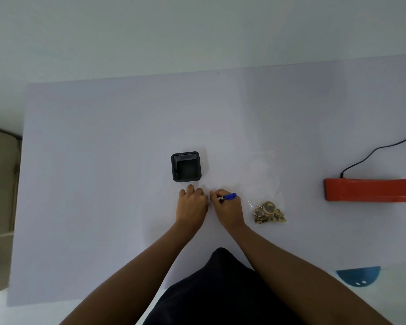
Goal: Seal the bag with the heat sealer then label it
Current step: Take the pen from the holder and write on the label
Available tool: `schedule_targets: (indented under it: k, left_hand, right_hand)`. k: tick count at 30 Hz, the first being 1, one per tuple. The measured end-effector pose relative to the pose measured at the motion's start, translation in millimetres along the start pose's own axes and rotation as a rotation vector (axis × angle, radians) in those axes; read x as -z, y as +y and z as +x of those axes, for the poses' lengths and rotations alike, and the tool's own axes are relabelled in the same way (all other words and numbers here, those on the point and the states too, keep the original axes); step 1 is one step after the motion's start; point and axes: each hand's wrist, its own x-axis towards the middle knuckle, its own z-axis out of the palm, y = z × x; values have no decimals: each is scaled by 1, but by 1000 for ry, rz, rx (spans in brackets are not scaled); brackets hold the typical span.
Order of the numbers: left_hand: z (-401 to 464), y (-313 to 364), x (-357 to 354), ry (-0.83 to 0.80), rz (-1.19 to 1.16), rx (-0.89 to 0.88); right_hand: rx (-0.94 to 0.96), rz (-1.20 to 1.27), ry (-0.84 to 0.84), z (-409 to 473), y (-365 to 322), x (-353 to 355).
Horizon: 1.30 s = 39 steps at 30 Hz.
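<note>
Task stage: labelling, by judgement. The bag (266,195) lies flat on the worktop (103,184), apart from the heat sealer (370,190); whether its top edge is already sealed cannot be read from this view.
Bag position: just to the right of the right hand (227,207), not touching it. Its brown contents are bunched at the end nearest the person.
Heat sealer position: well to the right of both hands, beyond the bag, its cord (380,151) trailing off to the far right.
Left hand (192,202): pressed palm-down on the worktop, fingers loosely curled, thumb side close to the right hand. It probably pins a small white label, but nothing distinct shows against the white surface.
Right hand: closed around a blue marker (227,197), tip pointing left toward the left hand, in a writing pose.
Black tray (186,167): just beyond the left hand, apparently empty.
Remaining work: finish writing, then fix the label on the bag.
</note>
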Motion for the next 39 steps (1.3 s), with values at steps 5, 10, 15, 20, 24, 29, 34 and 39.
schedule_targets:
  k: [5, 10, 15, 20, 24, 29, 34, 39]
  left_hand:
    - [-8, -6, 1, 141, -89, 4]
    - [-23, -27, -2, 104, -148, 190]
    - [-23, -40, -7, 68, -284, 197]
    - [-29, -34, 22, 192, -698, 320]
    - [-43, -27, 80, 360, -1086, 412]
    - [-57, -29, 142, 453, -1452, 420]
    - [-65, -26, 175, 480, -1547, 382]
    - [-68, -19, 193, 491, -1526, 325]
  right_hand:
    - [5, 30, -5, 0, -6, 3]
    - [29, 57, -10, -4, -14, 8]
    - [26, 97, -13, -13, -34, 14]
    - [-2, 243, -74, -16, -78, 28]
    - [-40, 436, -33, -15, -132, 42]
    - [-18, 625, 43, -8, -191, 61]
    - [17, 653, 71, -7, -223, 75]
    - [2, 674, 80, -9, -237, 80]
